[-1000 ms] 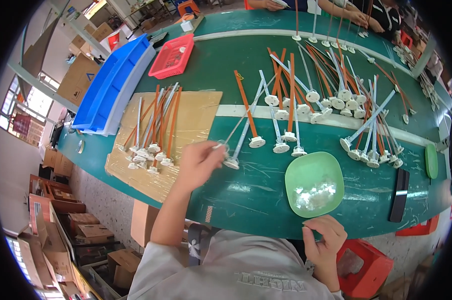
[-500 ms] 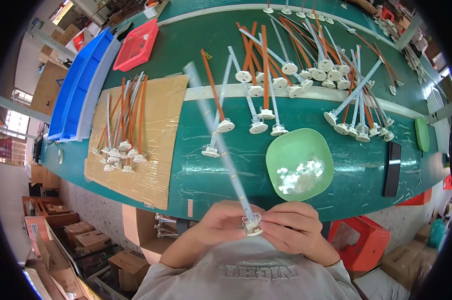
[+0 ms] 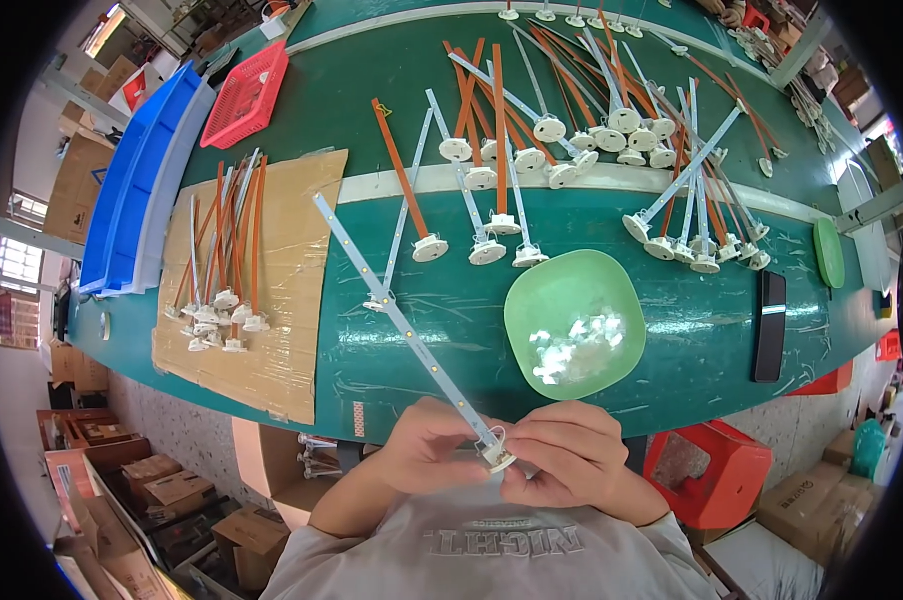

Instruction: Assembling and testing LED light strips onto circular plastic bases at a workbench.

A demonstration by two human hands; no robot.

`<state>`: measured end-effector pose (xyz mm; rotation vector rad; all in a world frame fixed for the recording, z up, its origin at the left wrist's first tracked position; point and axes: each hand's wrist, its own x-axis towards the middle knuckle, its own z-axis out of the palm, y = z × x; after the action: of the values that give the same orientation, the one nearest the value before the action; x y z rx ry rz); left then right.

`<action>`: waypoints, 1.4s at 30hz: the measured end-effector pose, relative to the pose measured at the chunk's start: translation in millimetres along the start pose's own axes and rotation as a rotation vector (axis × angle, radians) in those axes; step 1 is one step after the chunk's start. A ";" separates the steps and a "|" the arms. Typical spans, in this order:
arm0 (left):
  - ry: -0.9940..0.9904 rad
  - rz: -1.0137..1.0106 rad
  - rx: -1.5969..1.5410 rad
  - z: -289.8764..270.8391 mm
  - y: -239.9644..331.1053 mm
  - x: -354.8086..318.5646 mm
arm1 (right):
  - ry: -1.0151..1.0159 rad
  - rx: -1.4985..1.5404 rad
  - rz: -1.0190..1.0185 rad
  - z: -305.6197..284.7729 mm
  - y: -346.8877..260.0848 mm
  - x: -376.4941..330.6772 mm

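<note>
Close to my body, at the table's near edge, I hold an LED strip light, a long pale bar with small yellow dots and a round white base. My left hand is closed around the bar's lower end beside the base. My right hand pinches at the base's right side, where a thin white wire loops up. Whether its fingertips grip the wire or the base rim, I cannot tell. The bar slants up and away to the left. Beyond my right hand sits a green bowl with small shiny clear pieces inside.
Similar strip lights, some with orange-brown bars, stand or lean in a cluster at the back. More lie on a cardboard sheet at left. Also around are a blue tray, a red basket, a black phone and a red stool.
The strip light has tilted further to the left, its top end now lower. Both hands stay at its base, with the right fingers slightly shifted. The whole view has moved a little.
</note>
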<state>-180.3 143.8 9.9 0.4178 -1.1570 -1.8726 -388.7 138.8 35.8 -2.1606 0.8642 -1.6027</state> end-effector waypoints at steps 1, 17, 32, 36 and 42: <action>-0.013 -0.004 0.000 -1.1 1.5 -0.2 | -0.010 -0.010 -0.018 0.2 2.5 -2.8; 0.057 -0.047 -0.128 3.7 -3.6 1.7 | 0.064 0.043 0.101 1.0 -2.5 4.1; 0.146 -0.255 -0.321 22.3 12.7 1.8 | -0.053 0.071 0.083 -4.8 2.3 -7.2; 0.174 -0.337 -0.299 23.7 10.1 -0.3 | -0.063 0.071 0.064 -2.3 4.5 -11.6; 0.129 -0.372 -0.356 24.6 14.2 2.1 | 0.015 0.103 -0.030 5.3 5.5 -14.9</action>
<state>-190.6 153.0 34.9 0.5688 -0.6700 -2.2819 -388.1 143.5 19.7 -2.1022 0.7396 -1.6430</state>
